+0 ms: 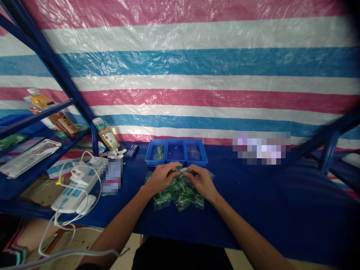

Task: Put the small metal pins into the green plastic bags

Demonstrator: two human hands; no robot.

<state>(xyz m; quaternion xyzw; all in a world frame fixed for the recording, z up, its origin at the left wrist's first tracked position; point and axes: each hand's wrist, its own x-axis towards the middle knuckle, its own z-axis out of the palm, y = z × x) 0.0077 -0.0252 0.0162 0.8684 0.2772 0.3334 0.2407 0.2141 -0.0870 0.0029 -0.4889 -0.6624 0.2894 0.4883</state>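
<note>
Item: pile point(182, 198), lower centre of the frame; green pieces in clear bags, fanned out on the blue counter point(242, 202) just below and beneath both hands, its ragged edge towards the bottom of the frame.

Item: left hand point(163, 178), at the upper left of the pile; fingers curled, thumb and forefinger closed on the packet's left side.

Item: right hand point(203, 183), at the upper right of the pile; thumb and forefinger likewise closed, on the packet's right side.

Item: packet point(183, 170), centre of the frame, at the top of the pile; it lies between the two sets of fingertips, rightward of the left hand and leftward of the right, neither hand plainly nearer. The grip runs left to right across it; its long axis cannot be told, being partly hidden.

Item: three blue bins, side by side just beyond the hands; left bin point(150, 153) with green packets, middle bin point(176, 159) with thin dark pieces, right bin point(203, 153) with small bagged pieces.

Item: striped sheet point(197, 82), behind all, across the upper frame
</note>
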